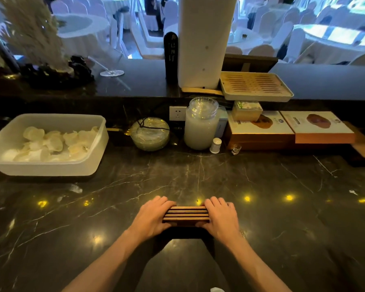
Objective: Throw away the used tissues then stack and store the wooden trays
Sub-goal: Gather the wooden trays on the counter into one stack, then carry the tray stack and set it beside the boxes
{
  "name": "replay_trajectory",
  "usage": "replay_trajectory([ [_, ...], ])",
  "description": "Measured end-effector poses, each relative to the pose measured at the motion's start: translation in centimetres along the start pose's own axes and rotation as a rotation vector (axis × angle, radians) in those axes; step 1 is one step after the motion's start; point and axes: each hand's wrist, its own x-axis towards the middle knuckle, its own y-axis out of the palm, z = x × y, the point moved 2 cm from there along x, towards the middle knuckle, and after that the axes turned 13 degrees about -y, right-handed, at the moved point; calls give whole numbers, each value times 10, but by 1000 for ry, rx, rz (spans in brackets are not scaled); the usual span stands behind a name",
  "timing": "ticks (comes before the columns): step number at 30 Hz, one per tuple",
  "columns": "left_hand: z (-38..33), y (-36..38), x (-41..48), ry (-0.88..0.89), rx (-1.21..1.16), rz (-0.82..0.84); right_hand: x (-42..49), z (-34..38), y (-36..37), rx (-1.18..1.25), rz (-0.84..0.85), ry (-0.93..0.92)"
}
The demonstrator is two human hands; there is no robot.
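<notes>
Surroundings: dark marble surface [261,197] with pale veins and yellow light reflections. Far left, a white rectangular plastic tub [93,148] holding pale translucent curled pieces. Along the back wall, left to right: a round glass bowl [150,134] with a black cord draped over it, a white wall socket [177,113], a tall lidded glass jar [201,124] of milky white contents, a small white shaker [215,145], a tiny clear shot glass [236,149], and flat printed gift boxes [291,127] stacked side by side. On the raised ledge behind: a slatted bamboo tray in a pale base [255,86], a tall white box-shaped appliance [204,41], a black rounded stand [171,55], a wine glass base [112,73], and a dried pampas arrangement [32,32]. The stretch of surface between the hands and the back row is bare; nothing blocks the near area.

Task item: a stack of thin brown wooden trays [186,216], edges aligned, sits on the surface near the front edge, centred.

Hands: left hand [151,218] curls over the stack's left end, fingers on the far side, thumb on the near side. Right hand [221,218] mirrors it on the right end. Both half-closed, gripping the stack between them.

A scrap of white tissue [216,289] shows at the bottom edge.
</notes>
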Motion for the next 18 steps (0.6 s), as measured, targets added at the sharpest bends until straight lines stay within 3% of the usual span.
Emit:
replay_trajectory([
  [3, 11, -3, -8, -84, -314, 57, -2, -7, -3, 154, -45, -21],
  [8, 20, 7, -26, -369, -741, 142, -14, -21, -3, 587, -97, 68],
  [13, 23, 26, -38, -521, -874, 190, -26, -39, 5, 986, -30, 219],
  [18, 20, 27, -35, -580, -972, 212, -25, -41, 3, 1111, -113, 339],
])
